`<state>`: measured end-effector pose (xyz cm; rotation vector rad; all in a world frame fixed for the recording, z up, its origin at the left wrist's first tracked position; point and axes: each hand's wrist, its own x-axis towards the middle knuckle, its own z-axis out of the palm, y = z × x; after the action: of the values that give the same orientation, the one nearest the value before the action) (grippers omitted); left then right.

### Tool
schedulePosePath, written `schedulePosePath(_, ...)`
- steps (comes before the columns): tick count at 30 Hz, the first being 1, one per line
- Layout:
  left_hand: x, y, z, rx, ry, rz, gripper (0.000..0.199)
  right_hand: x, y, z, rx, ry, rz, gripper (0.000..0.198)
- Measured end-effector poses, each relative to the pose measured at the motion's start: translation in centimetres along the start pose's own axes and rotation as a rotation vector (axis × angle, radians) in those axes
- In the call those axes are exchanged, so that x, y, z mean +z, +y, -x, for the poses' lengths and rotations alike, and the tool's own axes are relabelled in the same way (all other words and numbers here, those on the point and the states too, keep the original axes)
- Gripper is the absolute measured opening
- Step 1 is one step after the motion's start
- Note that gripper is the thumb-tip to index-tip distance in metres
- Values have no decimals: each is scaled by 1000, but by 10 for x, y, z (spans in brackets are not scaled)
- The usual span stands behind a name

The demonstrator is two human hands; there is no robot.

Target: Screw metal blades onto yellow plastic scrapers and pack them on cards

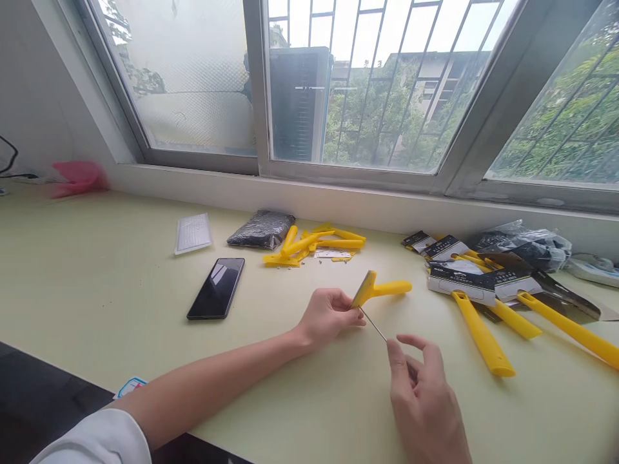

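My left hand (327,317) grips a yellow scraper (389,289) by one end of its wide head. The scraper is held above the table with its handle pointing right. A screwdriver (374,324) with a thin metal shaft runs from my right hand (424,396) to the lower end of the scraper's head, where its tip meets the head near my left fingers. My right thumb and curled fingers close around the screwdriver; its handle is hidden in the hand.
Behind my hands lie loose yellow scraper parts (316,241) with small screws, beside a black plastic packet (262,229). A phone (216,288) and a clear flat case (193,233) are at left. Several carded yellow scrapers (483,332) and a plastic bag (525,245) sit at right.
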<state>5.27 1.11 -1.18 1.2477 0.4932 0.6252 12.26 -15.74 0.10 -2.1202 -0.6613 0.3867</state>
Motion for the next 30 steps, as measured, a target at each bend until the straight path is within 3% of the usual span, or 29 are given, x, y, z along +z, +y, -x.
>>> schedulePosePath(5,0,0,-1,2,6,7,45,0,-5,5,-59,8,-25,32)
schedulePosePath(14,-1,1,-2,19,22,7,40,5,7,-7,-81,-52,143,49)
schedulePosePath(18,-3,-1,-4,5,24,19,41,3,3,-6,-64,-65,121,45)
schedulePosePath(21,-3,-3,-5,0,25,22,42,-1,6,-7,-151,-66,85,37)
schedulePosePath(25,-3,-4,-4,-4,9,11,41,-5,16,-14,-249,-9,122,40)
schedulePosePath(30,-3,-2,-1,13,1,0,41,-4,13,-20,-185,15,161,46)
